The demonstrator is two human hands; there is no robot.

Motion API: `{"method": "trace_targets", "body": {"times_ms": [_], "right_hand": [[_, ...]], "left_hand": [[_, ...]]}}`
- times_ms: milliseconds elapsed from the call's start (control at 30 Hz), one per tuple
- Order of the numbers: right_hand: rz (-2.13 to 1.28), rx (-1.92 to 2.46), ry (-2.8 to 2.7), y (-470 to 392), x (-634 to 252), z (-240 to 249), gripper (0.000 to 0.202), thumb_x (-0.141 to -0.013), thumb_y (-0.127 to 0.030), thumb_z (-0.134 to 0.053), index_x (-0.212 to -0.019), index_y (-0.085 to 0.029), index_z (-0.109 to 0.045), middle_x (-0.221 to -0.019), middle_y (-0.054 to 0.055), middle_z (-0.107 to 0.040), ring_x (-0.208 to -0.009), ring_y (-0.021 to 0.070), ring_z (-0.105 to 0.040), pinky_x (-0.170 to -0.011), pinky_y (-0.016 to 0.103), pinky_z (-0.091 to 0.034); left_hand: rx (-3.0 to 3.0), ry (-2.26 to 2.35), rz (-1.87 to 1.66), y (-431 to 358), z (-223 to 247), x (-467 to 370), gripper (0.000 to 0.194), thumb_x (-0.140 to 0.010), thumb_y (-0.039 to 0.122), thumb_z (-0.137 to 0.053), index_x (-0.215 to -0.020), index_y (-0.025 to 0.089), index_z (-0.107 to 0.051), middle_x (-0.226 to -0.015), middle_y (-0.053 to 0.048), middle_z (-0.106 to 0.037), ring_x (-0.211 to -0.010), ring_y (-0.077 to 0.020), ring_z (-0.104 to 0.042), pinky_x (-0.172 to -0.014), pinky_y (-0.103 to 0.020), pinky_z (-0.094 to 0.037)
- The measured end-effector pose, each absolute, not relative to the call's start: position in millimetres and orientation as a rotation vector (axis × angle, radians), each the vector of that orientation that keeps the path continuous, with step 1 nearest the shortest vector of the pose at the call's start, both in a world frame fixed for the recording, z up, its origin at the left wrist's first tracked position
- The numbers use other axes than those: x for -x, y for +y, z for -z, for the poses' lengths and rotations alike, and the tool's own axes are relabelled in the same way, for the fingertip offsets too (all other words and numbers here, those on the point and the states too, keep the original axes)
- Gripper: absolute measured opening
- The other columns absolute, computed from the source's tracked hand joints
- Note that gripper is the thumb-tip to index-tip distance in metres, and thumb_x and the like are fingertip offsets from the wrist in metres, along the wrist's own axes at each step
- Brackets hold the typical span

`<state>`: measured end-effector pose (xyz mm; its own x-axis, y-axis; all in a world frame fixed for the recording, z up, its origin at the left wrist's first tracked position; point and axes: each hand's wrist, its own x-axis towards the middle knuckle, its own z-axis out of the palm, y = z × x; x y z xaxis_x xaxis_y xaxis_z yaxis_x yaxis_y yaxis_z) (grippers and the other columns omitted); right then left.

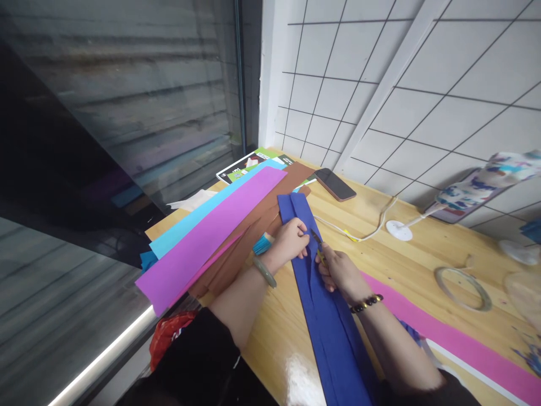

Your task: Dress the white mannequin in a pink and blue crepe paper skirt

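Note:
A long strip of dark blue crepe paper (329, 338) runs down the wooden table towards me, with a lengthwise slit and folds along it. My left hand (289, 242) rests on its far part, with the fingers curled closed on the paper. Just to the right, my right hand (340, 270) grips scissors (321, 256) with dark blades and a yellowish handle. Their blades point away from me at the blue paper, close to my left fingertips. Part of the scissors is hidden by my right fingers.
Purple (215, 237), light blue (169, 239) and brown paper strips (257, 208) lie to the left. A phone (336, 184), white cable (376, 234), small mannequin stand (398, 230), tape roll (462, 288) and pink paper strip (443, 324) are on the right. Behind stands a tiled wall (359, 62).

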<state>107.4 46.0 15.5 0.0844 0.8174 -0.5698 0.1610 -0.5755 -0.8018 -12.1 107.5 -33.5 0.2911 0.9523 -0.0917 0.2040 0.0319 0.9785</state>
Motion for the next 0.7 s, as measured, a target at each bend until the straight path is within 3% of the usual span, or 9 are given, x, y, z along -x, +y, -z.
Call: {"method": "trace_targets", "body": {"times_ms": [700], "right_hand": [[-1.505, 1.832, -0.974, 47.2, -106.1, -11.2, 0.03, -0.091, -0.036, -0.03, -0.068, -0.02, -0.04, -0.035, -0.012, -0.027, -0.023, 0.0058, -0.026, -0.025, 0.019, -0.027]], "left_hand": [[-1.386, 1.161, -0.826, 108.7, 34.0, 12.9, 0.017, -0.078, 0.015, -0.049, -0.093, 0.019, -0.041, -0.043, 0.01, -0.051, -0.032, -0.0074, -0.049, -0.037, -0.014, -0.034]]}}
